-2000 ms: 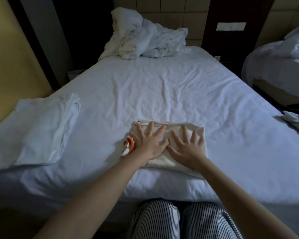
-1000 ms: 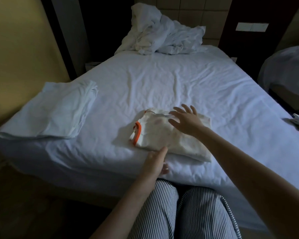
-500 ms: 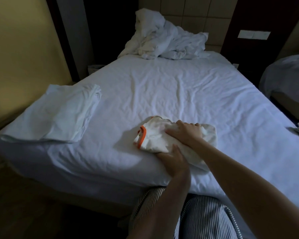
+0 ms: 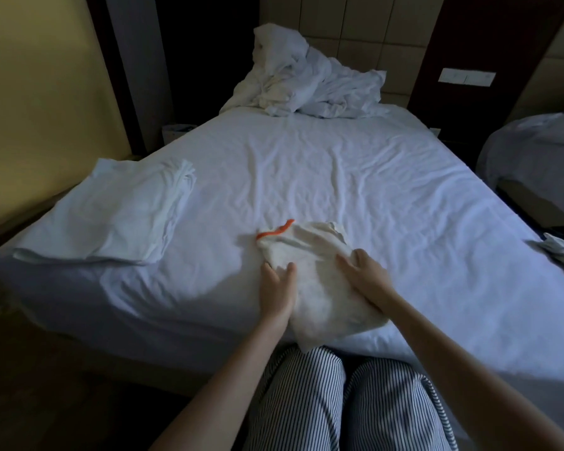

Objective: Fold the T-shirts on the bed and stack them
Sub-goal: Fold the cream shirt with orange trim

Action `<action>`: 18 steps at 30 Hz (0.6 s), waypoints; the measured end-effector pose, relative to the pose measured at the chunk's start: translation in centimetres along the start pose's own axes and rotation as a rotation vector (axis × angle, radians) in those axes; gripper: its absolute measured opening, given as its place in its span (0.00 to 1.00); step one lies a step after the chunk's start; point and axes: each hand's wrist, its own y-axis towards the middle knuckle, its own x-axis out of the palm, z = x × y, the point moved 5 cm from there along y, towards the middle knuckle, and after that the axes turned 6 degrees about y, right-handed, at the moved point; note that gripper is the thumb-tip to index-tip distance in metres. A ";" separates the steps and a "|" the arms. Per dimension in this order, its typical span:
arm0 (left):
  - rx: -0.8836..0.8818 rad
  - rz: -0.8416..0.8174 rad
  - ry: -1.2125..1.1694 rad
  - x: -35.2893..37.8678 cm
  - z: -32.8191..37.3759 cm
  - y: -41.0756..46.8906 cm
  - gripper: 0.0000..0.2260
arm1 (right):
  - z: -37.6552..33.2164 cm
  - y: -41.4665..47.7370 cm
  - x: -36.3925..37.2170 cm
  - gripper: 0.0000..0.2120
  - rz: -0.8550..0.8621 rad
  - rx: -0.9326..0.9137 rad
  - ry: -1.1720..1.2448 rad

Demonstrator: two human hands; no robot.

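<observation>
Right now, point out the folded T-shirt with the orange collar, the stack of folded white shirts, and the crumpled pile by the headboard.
folded T-shirt (image 4: pixel 310 255), head view, on its cream body.
stack of folded white shirts (image 4: pixel 121 216), head view, on the top layer.
crumpled pile (image 4: pixel 310 83), head view, on its middle folds.

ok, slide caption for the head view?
Both hands, left and right, grip a folded T-shirt at the bed edge.

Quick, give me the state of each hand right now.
Left hand: closed on the near-left edge of the folded T-shirt.
Right hand: closed on the T-shirt's right side, fingers tucked underneath.
</observation>
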 end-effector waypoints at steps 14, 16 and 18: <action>0.314 0.026 0.194 -3.1 2.2 1.5 0.35 | -5.7 -2.5 -0.2 0.20 0.160 -0.043 0.286; 0.325 0.006 0.216 -5.1 2.5 3.2 0.36 | -7.4 -2.3 0.8 0.19 0.126 -0.061 0.414; 0.329 -0.009 0.250 -7.4 2.6 4.9 0.37 | -9.0 -2.0 2.2 0.19 0.043 -0.063 0.558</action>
